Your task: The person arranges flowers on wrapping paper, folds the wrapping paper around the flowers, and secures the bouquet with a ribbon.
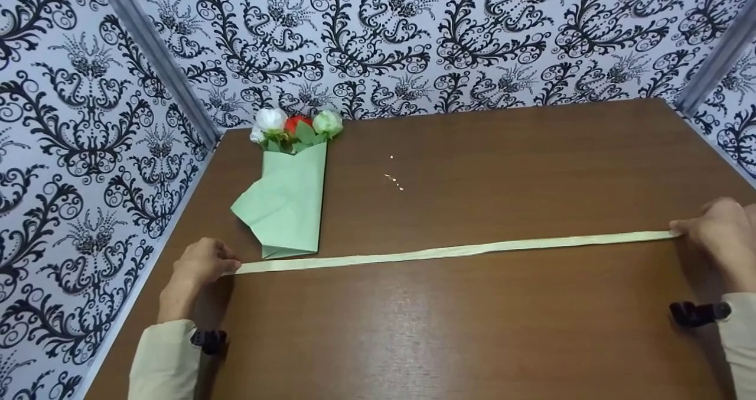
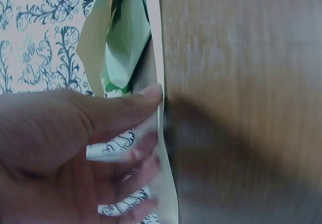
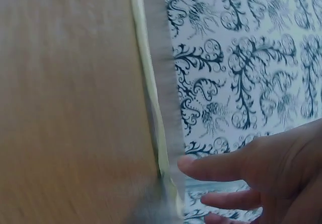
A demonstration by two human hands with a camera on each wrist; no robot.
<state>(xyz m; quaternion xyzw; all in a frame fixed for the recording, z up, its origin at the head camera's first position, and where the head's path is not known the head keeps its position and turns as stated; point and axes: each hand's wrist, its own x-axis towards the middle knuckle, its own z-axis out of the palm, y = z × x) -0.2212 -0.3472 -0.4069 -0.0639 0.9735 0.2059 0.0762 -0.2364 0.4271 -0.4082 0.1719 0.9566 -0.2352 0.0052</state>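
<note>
A pale strip (image 1: pixel 452 251) is lying stretched across the table (image 1: pixel 460 323), just before the wrapped flowers (image 1: pixel 292 196). The left hand (image 1: pixel 198 267) is pinching its left end; the right hand (image 1: pixel 717 231) is spreading thumb and fingers at the other, perhaps touching it.

Left sleeve (image 1: pixel 165 358) and right sleeve (image 1: pixel 741 344): pale cream, plain, lightly creased, ending at wrists. Left camera (image 1: pixel 209 341) and right camera (image 1: pixel 697 314): small, black, at cuffs, inner side. Left hand (image 1: pixel 201 265), right hand (image 1: pixel 717 231) bare.
</note>
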